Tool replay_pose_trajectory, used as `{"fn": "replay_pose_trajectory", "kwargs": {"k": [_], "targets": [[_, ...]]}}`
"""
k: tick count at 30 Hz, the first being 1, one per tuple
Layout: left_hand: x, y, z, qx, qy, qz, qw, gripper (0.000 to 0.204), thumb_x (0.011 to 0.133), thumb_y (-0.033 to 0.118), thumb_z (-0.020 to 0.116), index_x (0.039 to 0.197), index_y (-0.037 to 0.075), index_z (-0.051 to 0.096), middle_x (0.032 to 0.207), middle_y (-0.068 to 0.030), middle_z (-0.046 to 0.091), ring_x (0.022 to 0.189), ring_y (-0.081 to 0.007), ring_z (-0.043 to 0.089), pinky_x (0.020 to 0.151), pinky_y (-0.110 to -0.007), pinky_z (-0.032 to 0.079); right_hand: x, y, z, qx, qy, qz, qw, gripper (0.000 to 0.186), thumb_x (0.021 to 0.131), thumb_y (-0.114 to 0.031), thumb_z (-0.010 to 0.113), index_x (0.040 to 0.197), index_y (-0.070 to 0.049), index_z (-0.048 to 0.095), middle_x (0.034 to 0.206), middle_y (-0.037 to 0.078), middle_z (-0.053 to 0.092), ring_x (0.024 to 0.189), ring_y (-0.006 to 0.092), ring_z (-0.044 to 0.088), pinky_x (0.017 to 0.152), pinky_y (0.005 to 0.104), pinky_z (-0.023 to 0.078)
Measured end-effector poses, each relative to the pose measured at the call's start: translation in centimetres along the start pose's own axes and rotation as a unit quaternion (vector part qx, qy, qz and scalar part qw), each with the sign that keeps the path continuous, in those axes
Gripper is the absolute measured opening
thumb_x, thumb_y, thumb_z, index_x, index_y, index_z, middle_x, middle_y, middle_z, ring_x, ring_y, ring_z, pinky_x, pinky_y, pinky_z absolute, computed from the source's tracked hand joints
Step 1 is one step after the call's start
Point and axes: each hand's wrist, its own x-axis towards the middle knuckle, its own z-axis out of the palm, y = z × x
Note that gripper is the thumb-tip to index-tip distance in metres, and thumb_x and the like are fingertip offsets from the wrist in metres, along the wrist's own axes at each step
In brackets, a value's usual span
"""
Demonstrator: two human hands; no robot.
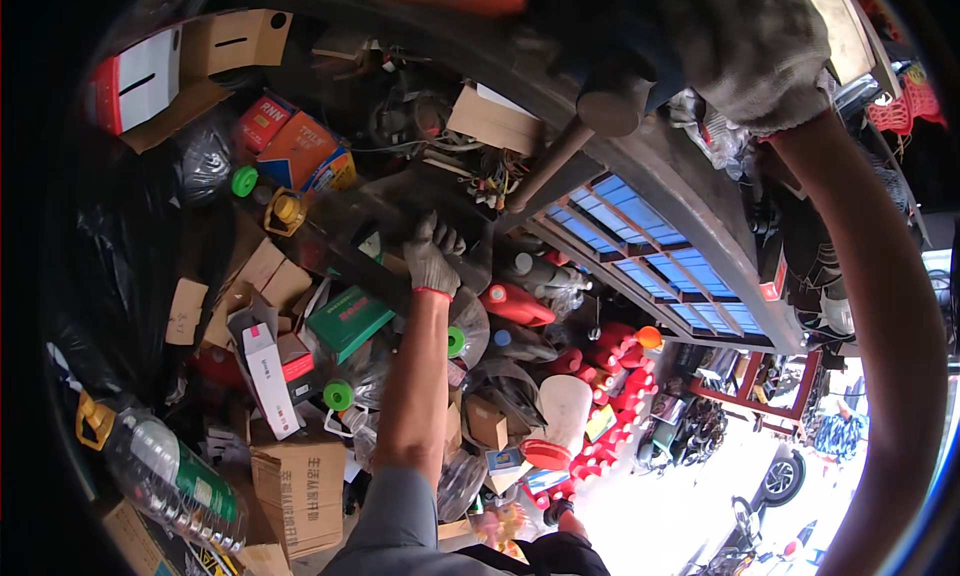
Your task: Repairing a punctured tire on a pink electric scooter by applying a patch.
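Observation:
My right hand (745, 61) in a grey work glove is raised at the top right, gripping a dark tool (610, 103) with a round face, apparently a hammer. A long rod-like bar (548, 168) runs down-left from behind that head; where it ends is unclear. My left hand (432, 258), also gloved, reaches to the middle with its fingers curled on a dark metal piece (385, 216) amid the clutter. Just right of both lies a slanted metal frame (745, 281) with bars over blue panes.
Cardboard boxes (295, 496), plastic jugs (175, 471) and black bags (125, 266) crowd the left and below. Several red containers (610, 396) line the lower middle. A bright floor (720, 506) with a wheel (780, 476) lies lower right. A bare limb (572, 524) shows at the bottom.

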Motion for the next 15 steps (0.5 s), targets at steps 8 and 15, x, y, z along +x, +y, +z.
{"fn": "replay_pose_trajectory", "kwargs": {"k": [8,15], "targets": [[6.4,-3.9,0.2,-0.035,0.068,0.005,0.997,0.016,0.09,0.027,0.063,0.087,0.014,0.054,0.071,0.0033,0.04,0.061,-0.0112,0.04,0.053,-0.028,0.036,-0.5,4.3,0.9,-0.123,0.088,-0.246,0.958,0.035,0.088,-0.02,0.052,0.115,0.002,0.058,0.121,0.025,0.058,0.107,0.0424,0.061,0.087,0.0451,0.054],[15.6,-11.5,-7.8,-0.132,-0.009,-0.053,0.99,0.018,0.094,0.026,0.058,0.097,0.009,0.061,0.08,-0.0013,0.059,0.069,-0.0172,0.057,0.065,-0.031,0.05,0.3,4.2,3.8,-0.145,0.163,-0.387,0.896,0.038,0.069,-0.023,0.07,0.091,0.007,0.06,0.112,0.027,0.062,0.1,0.0446,0.063,0.076,0.048,0.057]]}}
